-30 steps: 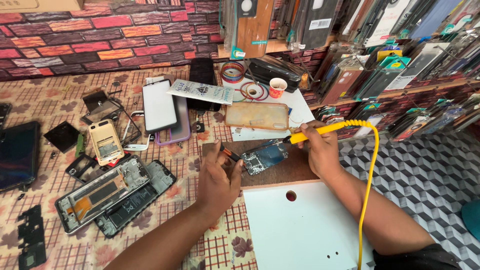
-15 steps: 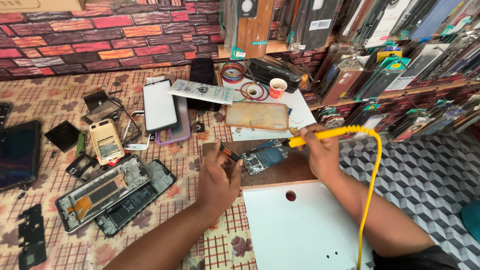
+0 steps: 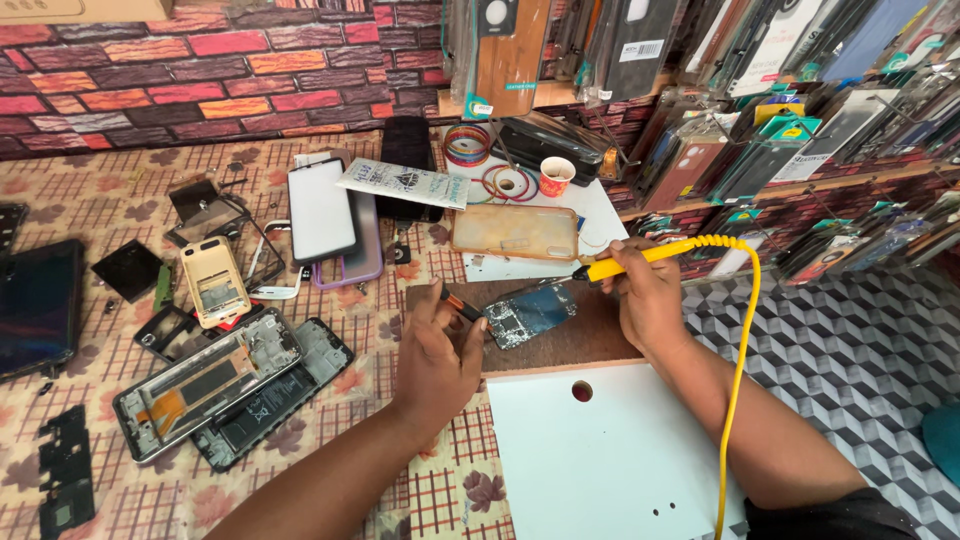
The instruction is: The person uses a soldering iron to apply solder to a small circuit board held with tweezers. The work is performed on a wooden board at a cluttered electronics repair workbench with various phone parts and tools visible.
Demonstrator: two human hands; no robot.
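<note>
A floral, checked cloth (image 3: pixel 120 210) covers the work surface, strewn with opened phone frames (image 3: pixel 205 385), a white-screened phone (image 3: pixel 320 210), a dark tablet (image 3: pixel 35 305) and loose black parts; a brown wooden board (image 3: pixel 560 345) and a white panel (image 3: pixel 600 460) lie at its right edge

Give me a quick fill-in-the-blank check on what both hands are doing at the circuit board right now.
1. The right hand holds a tool with a ____ handle and coiled cord.
2. The circuit board lies on a ____ wooden board.
3. The left hand holds a small tool with an ____ band near its tip, beside the circuit board.
4. The sheet with a round hole is ____.

Missing words: yellow; brown; orange; white
</note>
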